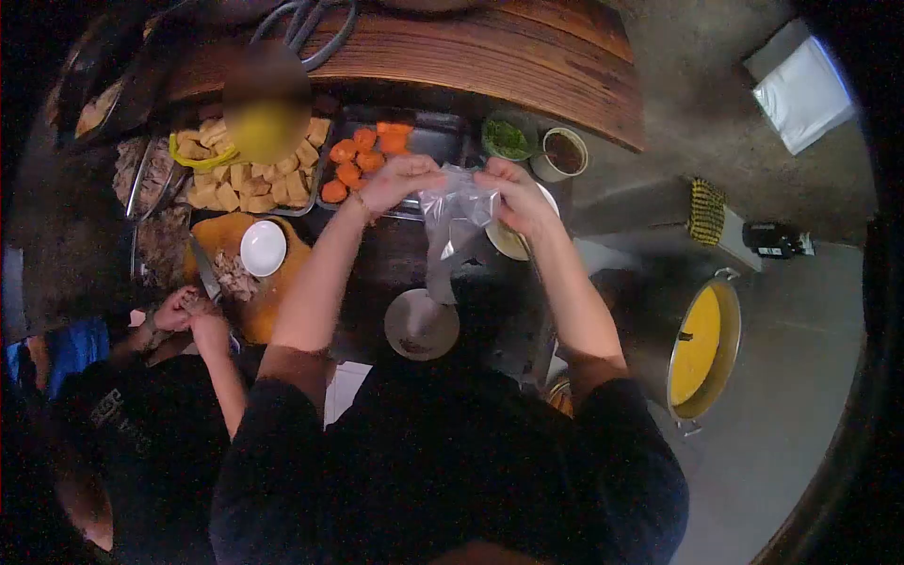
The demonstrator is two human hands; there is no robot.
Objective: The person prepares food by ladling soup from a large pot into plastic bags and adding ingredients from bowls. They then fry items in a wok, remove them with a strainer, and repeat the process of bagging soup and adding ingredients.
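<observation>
A clear plastic bag hangs between my two hands over the dark table. My left hand pinches its top edge on one side, and my right hand grips the opposite side. The bag's lower end reaches down close to a bowl with some bits in it, in front of my body. Behind my left hand lies a metal tray with orange pieces. A pale bowl sits partly hidden under my right hand and forearm.
A co-worker's hands are at the left, by a cutting board with a knife, chopped meat and a white dish. Tofu-like cubes, a cup of greens and a sauce cup stand behind. A pot of yellow liquid is right.
</observation>
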